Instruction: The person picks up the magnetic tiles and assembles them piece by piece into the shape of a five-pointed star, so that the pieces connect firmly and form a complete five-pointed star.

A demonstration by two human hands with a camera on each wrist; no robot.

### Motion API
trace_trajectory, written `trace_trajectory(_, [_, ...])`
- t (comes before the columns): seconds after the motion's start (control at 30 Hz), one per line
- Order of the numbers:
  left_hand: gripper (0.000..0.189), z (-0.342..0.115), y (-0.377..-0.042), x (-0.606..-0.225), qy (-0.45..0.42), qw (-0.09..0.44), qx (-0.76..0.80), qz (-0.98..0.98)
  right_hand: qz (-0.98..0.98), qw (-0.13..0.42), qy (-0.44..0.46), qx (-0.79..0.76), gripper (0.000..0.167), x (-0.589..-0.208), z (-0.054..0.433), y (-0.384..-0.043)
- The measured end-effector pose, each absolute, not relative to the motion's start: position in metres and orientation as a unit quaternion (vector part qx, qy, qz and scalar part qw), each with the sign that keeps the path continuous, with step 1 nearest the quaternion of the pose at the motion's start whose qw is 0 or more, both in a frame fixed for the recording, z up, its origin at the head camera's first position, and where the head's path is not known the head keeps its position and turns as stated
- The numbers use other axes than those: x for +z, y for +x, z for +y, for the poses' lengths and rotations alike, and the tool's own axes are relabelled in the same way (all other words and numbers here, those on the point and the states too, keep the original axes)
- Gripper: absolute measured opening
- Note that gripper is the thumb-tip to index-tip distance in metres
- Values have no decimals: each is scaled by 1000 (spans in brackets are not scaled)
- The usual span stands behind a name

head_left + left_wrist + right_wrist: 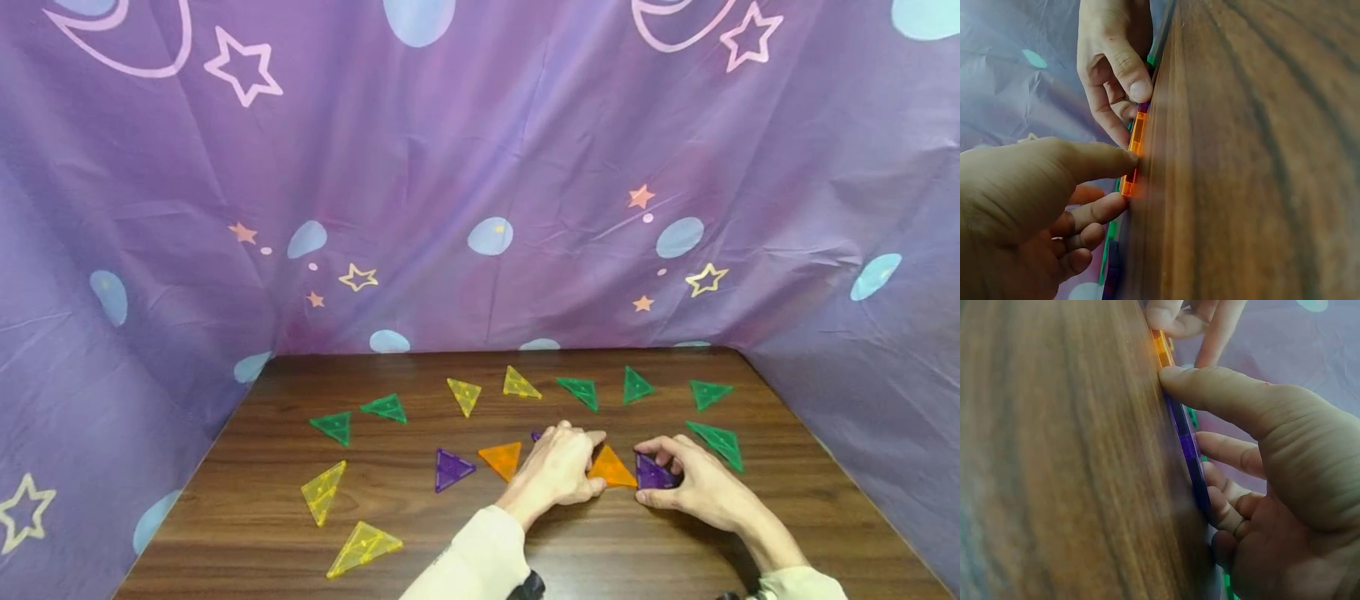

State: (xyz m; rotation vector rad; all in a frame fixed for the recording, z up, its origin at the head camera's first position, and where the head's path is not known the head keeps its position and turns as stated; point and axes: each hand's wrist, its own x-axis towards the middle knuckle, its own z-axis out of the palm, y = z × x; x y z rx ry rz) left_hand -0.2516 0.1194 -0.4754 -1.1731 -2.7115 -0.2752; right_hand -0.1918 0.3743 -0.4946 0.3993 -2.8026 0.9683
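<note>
1. Left hand (pixel 557 468): grip nearly closed, pinching an orange triangle (pixel 611 470) at its 3 o'clock; a sideways swing might nudge the second orange triangle (pixel 501 458) at its 9 o'clock.
2. Right hand (pixel 697 483): grip half closed around a purple triangle (pixel 655 472) at its 9 o'clock; uneven pushing could skew both held pieces.
3. Visible on the desk (pixel 626 554): four yellow triangles (pixel 363 548), six green triangles (pixel 332 427), three purple, one mostly hidden, two orange.

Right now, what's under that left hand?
In the head view, a purple piece peeks out beyond the left hand, and an orange triangle shows at its right. The purple piece's remainder and anything else beneath are covered.
</note>
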Motion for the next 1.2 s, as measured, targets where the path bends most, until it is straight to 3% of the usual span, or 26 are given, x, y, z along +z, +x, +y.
trace_trajectory(0.13, [70, 118, -250, -473, -403, 43, -111, -907, -933, 75, 135, 324, 64, -495, 374, -193])
trace_trajectory(0.33, [22, 117, -253, -474, -412, 26, -127, -902, -932, 76, 138, 325, 65, -496, 374, -196])
trace_trajectory(0.53, [46, 117, -257, -480, -371, 61, -124, -918, -936, 75, 132, 317, 64, -495, 371, -198])
trace_trajectory(0.73, [67, 118, -248, -473, -322, 63, -97, -940, -935, 61, 136, 322, 64, -493, 361, -200])
trace_trajectory(0.93, [73, 124, -248, -474, -325, 95, -71, -938, -934, 73, 140, 319, 63, -493, 352, -200])
trace_trajectory(1.2, [64, 135, -245, -475, -336, 103, -70, -934, -934, 78, 131, 323, 63, -495, 356, -190])
